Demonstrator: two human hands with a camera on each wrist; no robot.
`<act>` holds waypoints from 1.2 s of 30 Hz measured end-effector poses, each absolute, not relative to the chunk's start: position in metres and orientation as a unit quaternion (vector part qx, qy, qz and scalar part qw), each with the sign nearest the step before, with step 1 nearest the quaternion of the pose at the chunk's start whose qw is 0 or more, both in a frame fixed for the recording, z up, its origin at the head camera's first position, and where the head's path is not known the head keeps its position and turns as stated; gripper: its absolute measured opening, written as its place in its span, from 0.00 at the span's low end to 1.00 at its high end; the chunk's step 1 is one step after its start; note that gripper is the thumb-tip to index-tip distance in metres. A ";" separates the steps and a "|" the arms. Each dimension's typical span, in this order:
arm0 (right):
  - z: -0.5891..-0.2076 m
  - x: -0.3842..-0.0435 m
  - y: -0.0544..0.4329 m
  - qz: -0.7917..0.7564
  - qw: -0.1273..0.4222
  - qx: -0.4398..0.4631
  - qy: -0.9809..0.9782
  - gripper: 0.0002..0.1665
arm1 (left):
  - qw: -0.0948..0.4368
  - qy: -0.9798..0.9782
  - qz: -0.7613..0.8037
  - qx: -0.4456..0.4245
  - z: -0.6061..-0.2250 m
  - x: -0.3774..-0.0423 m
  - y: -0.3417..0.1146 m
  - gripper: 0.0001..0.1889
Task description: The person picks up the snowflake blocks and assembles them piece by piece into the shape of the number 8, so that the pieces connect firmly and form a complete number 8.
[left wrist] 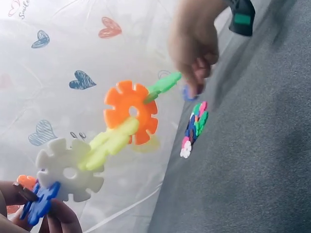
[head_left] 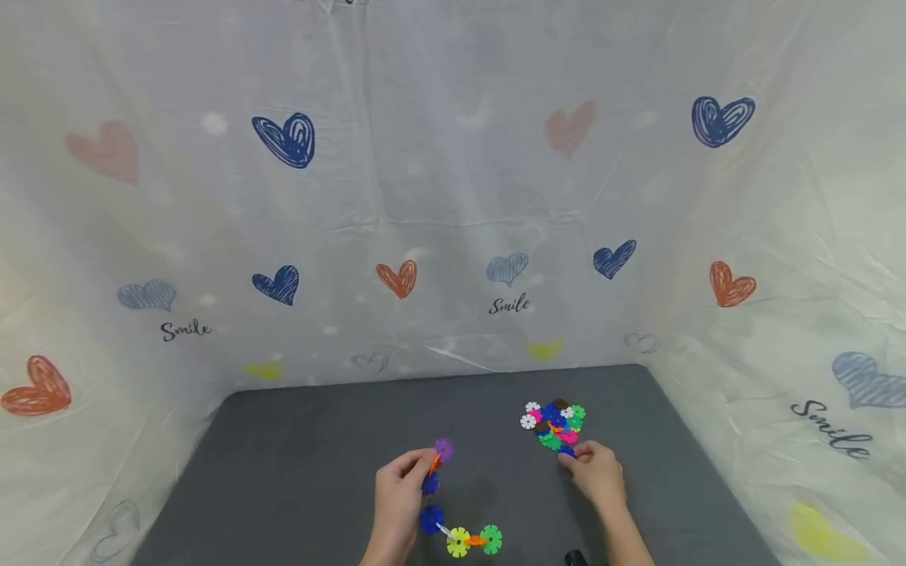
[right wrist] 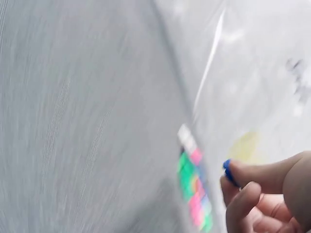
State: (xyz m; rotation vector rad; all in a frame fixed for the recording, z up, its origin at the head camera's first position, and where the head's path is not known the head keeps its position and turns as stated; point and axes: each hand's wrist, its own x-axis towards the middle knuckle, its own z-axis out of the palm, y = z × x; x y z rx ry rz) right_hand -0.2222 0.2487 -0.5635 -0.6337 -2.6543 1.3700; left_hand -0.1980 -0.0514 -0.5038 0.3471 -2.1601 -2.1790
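Note:
My left hand (head_left: 398, 497) holds a curved chain of interlocked notched plastic discs. A purple disc (head_left: 443, 449) stands at its top, with orange and brown pieces by the fingertips. Blue discs (head_left: 431, 519) follow, then a white, a yellow disc (head_left: 458, 542), an orange and a green disc (head_left: 491, 539) at the end. In the left wrist view the white disc (left wrist: 53, 165) and orange disc (left wrist: 115, 116) slot together through the yellow one. My right hand (head_left: 599, 474) pinches a loose blue disc (right wrist: 229, 171) between thumb and finger, at the near edge of the disc pile (head_left: 555, 420).
The pile mixes white, pink, green, blue, brown and orange discs on the dark grey table (head_left: 318, 448). A pale curtain (head_left: 453, 196) printed with hearts surrounds the table's back and sides. A small black object (head_left: 576, 558) shows at the bottom edge near my right forearm.

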 end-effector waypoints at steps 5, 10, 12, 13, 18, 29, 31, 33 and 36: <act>-0.531 -0.216 0.220 0.509 0.108 -0.117 -0.846 0.12 | 0.030 -0.700 -0.708 0.086 -0.501 -0.203 -0.047 0.13; -0.505 -0.205 0.183 0.552 0.153 -0.006 -0.820 0.06 | 0.042 -0.704 -0.704 0.085 -0.499 -0.204 -0.043 0.10; -0.498 -0.202 0.169 0.556 0.167 0.040 -0.814 0.04 | 0.040 -0.707 -0.701 0.083 -0.498 -0.203 -0.042 0.10; -0.495 -0.201 0.163 0.554 0.173 0.064 -0.812 0.03 | 0.040 -0.708 -0.700 0.081 -0.497 -0.202 -0.042 0.10; -0.492 -0.200 0.144 0.529 0.211 0.149 -0.809 0.04 | 0.033 -0.711 -0.699 0.069 -0.492 -0.199 -0.040 0.11; -0.494 -0.203 0.140 0.467 0.280 0.201 -0.814 0.07 | 0.018 -0.710 -0.702 0.059 -0.492 -0.200 -0.041 0.11; -0.495 -0.202 0.140 0.456 0.282 0.195 -0.822 0.07 | 0.016 -0.710 -0.702 0.059 -0.494 -0.200 -0.041 0.11; -0.497 -0.201 0.138 0.446 0.278 0.186 -0.830 0.08 | 0.018 -0.710 -0.701 0.062 -0.496 -0.200 -0.041 0.10; -0.499 -0.201 0.136 0.434 0.271 0.178 -0.841 0.08 | 0.027 -0.712 -0.698 0.071 -0.499 -0.198 -0.043 0.10</act>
